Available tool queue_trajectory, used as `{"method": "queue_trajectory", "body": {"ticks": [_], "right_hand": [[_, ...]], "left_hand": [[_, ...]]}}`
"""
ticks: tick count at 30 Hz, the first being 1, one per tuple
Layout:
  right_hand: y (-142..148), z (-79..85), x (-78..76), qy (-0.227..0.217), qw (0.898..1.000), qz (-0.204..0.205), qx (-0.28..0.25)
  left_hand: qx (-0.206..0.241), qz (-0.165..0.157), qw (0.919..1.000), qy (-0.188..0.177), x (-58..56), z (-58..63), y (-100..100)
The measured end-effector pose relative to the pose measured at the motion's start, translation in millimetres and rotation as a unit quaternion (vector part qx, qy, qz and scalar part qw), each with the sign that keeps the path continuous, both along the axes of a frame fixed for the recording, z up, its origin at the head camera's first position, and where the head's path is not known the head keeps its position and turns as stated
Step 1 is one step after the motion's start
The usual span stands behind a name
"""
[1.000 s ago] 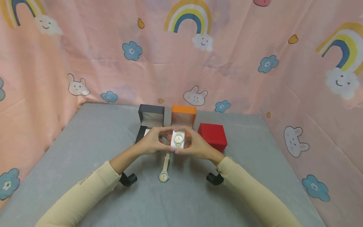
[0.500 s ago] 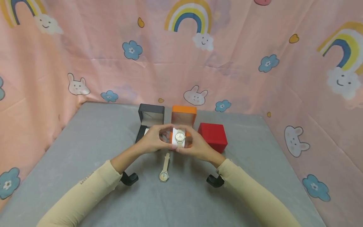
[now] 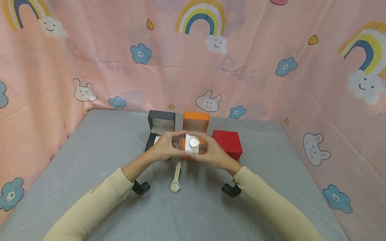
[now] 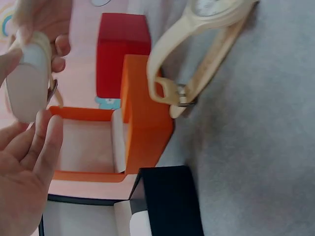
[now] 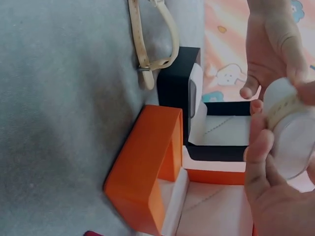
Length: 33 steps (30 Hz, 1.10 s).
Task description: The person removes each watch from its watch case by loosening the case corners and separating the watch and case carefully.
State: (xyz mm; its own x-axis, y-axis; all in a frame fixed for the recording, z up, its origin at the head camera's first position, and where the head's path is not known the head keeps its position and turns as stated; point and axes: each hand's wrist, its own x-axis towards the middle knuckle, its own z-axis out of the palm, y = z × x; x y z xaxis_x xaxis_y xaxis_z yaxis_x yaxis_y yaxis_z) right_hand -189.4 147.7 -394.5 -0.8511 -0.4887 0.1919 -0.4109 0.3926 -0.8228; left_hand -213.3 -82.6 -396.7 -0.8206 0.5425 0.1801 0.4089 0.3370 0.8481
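Note:
My left hand (image 3: 165, 147) and right hand (image 3: 215, 150) hold a white watch cushion (image 3: 188, 147) between fingers and thumbs. A wristwatch (image 3: 194, 143) with a cream strap is around it, its pale dial toward the head camera. In the left wrist view the cushion (image 4: 27, 93) shows its bare white side, and the left fingers lie fairly straight under it. The right wrist view shows the cream strap (image 5: 285, 110) passing round the cushion. Behind the hands stands an open orange watch box (image 3: 196, 121). A second cream watch (image 3: 175, 186) lies on the table, nearer the body.
An open black watch box (image 3: 161, 120) stands left of the orange one, with a white cushion (image 4: 140, 223) partly visible in it. On the right sits a closed red box (image 3: 227, 144). A patterned pink cloth (image 3: 169, 80) rises behind the grey table (image 3: 105, 134).
The cushion and its watch have shifted slightly up and right in the head view and tilted. The gap inside the left hand's curve looks wider. The boxes and second watch stay put.

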Motion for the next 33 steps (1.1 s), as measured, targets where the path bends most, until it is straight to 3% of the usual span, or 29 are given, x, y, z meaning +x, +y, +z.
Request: {"method": "queue_trajectory", "body": {"ticks": [5, 10, 15, 24, 33], "right_hand": [[4, -2.2, -2.5, -0.041, 0.998, 0.041, -0.033], [7, -2.8, -4.4, -0.057, 0.996, 0.054, -0.041], [6, -1.7, -5.5, -0.055, 0.997, 0.039, -0.046], [-1, -4.8, -5.1, -0.045, 0.996, 0.024, -0.071], [-7, -7.6, -4.4, -0.031, 0.997, 0.019, -0.072]], "left_hand": [[0.011, -0.043, 0.9989, -0.017, -3.2, 3.2, -3], [0.012, -0.058, 0.9978, -0.027, -3.7, 5.1, -5], [0.021, -0.048, 0.9984, -0.021, -2.6, 6.5, -5], [0.0, 0.01, 0.9999, -0.006, 0.3, 3.3, -4], [-0.034, -0.003, 0.9994, -0.001, 0.6, 4.0, -5]]}}
